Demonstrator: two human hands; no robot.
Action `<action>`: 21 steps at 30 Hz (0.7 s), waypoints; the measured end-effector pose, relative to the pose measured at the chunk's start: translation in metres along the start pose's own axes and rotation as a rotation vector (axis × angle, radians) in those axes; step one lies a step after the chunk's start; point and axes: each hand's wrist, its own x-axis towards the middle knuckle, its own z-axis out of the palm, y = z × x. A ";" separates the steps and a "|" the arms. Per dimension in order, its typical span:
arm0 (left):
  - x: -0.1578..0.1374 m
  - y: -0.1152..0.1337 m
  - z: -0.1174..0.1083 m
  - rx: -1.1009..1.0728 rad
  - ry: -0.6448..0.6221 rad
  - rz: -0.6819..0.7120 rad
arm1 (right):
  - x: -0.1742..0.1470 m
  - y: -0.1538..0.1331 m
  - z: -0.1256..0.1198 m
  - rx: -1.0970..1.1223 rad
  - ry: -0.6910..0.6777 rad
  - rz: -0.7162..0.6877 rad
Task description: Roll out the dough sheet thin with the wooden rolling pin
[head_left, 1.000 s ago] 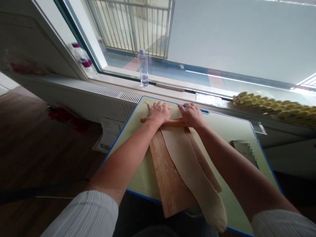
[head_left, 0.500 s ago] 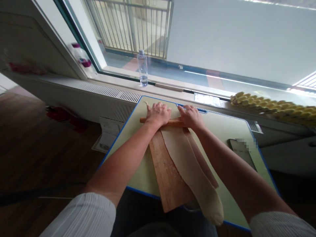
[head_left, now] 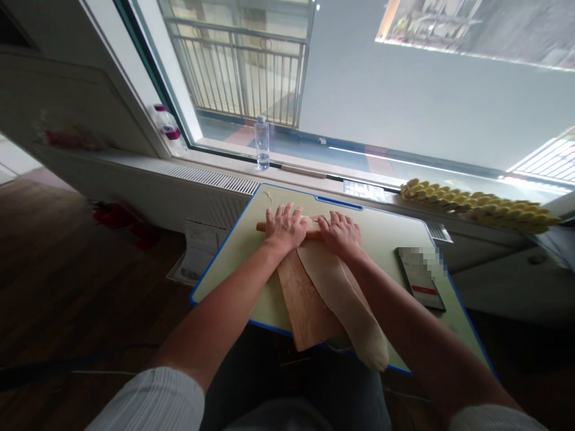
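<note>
- Across the wooden board on the table, the rolling pin lies with its long axis left to right.
- Left hand and right hand rest atop it, fingers loosely extended, not wrapped round.
- Dough runs crosswise to it, rounded end pointing past the table's near edge.

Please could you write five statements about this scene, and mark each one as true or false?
1. The left hand and the right hand are both on the rolling pin. True.
2. The dough lies entirely on the wooden board. False: its near end extends past the board.
3. The phone lies to the right of the rolling pin. True.
4. The clear bottle stands on the table. False: it stands on the windowsill.
5. The table has a blue edge. True.
</note>
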 end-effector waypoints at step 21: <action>-0.160 -0.004 -0.026 -0.075 0.080 0.175 | -0.162 0.002 0.009 -0.037 0.002 -0.070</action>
